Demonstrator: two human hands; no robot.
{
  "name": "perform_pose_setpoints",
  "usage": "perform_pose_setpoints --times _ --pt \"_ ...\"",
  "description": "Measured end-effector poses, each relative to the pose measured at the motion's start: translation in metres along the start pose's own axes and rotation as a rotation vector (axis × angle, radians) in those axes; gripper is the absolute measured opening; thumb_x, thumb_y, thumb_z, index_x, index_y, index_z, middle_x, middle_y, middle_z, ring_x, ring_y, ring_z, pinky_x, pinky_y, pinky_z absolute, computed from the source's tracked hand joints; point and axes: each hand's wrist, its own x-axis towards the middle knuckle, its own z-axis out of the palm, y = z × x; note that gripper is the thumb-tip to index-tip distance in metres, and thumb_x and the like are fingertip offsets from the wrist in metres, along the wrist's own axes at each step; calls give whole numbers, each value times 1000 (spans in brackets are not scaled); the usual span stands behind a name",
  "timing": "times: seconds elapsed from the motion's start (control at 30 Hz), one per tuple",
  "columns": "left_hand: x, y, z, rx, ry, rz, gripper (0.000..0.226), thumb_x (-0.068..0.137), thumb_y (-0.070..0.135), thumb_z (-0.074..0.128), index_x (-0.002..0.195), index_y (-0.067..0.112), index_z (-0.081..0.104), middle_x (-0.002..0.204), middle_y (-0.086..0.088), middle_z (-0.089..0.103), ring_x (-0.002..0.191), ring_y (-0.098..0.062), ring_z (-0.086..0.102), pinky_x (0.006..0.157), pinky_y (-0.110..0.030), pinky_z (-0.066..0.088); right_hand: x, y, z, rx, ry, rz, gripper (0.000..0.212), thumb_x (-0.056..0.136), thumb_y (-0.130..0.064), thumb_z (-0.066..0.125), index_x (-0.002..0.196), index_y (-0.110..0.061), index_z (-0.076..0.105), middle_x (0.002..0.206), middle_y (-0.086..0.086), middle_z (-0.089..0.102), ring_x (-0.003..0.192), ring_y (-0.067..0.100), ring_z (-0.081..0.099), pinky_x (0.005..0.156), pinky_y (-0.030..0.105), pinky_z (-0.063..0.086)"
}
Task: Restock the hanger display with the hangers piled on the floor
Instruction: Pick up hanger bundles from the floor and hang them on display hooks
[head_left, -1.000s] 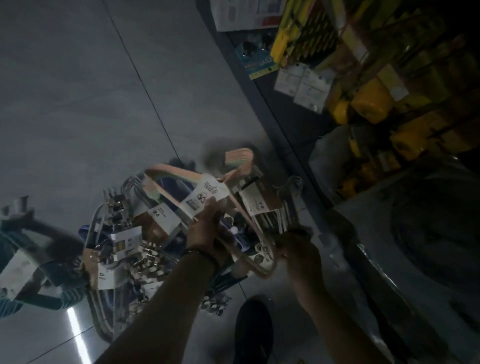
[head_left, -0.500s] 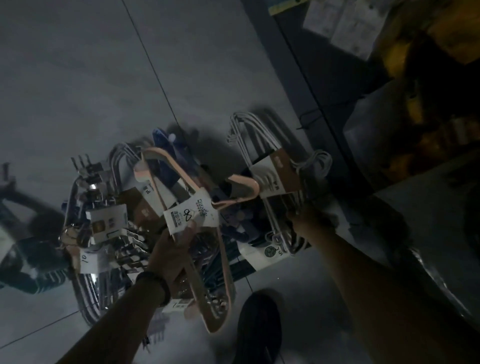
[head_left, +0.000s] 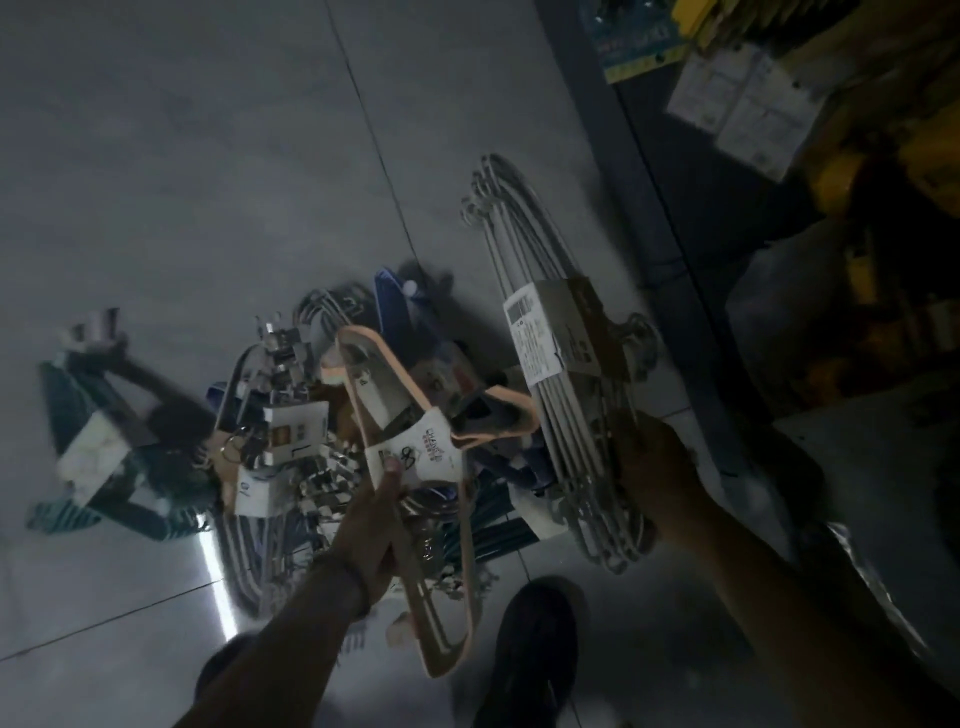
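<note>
A dark shoe (head_left: 535, 654) stands on the floor just below the heap, between the two forearms. To the left, apart from the heap, lies a set of teal hangers (head_left: 119, 499) with a white label, blurred. The pile of hangers (head_left: 291, 467) itself lies on the floor at the middle of the view: chrome clip hangers (head_left: 283, 353) with white cards, grey wire ones, and a blue hanger (head_left: 395, 306) at its far edge.

Above the pile, the left hand (head_left: 371, 525) grips a peach hanger bundle (head_left: 439, 647), thumb pressed onto its white paper band (head_left: 421, 452) and fingers curled beneath; the bundle hides part of the pile. The right hand (head_left: 657, 467) is wrapped round a white hanger bundle (head_left: 561, 426) held in a cardboard sleeve (head_left: 556, 332), lifted off the floor beside the pile, its hooks next to the hand.

The floor (head_left: 182, 182) is of large glossy grey tiles with thin dark joints, and a bright light streak (head_left: 215, 566) reflects off it near the left forearm. Along the right runs the dark base of a shelf unit (head_left: 660, 197), with white hanging tags (head_left: 743, 104) and yellow packs (head_left: 841, 176) above it. The room is dim.
</note>
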Motion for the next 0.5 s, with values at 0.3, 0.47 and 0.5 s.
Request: perform_pose_setpoints --times 0.3,0.47,0.5 --pt "-7 10 -4 -211 -167 -159 97 70 98 45 122 23 77 130 -15 71 122 -38 63 102 -58 50 -65 28 122 -351 -11 -87 26 109 -36 41 122 -21 59 101 7 70 94 26 71 78 47 60" --pt "-9 16 -2 -125 -172 -57 64 62 56 90 117 24 77 120 -10 77 110 -34 73 101 -52 52 -85 23 130 -316 -117 -73 23 109 -42 40 116 -27 57 99 -6 72 89 9 71 81 36 62" --pt "-11 18 -2 -112 -160 -55 67 60 52 93 118 23 76 118 -10 77 111 -35 72 101 -54 53 -88 23 127 -318 -132 -73 27 108 -46 38 116 -28 56 99 -5 72 89 10 72 82 38 62"
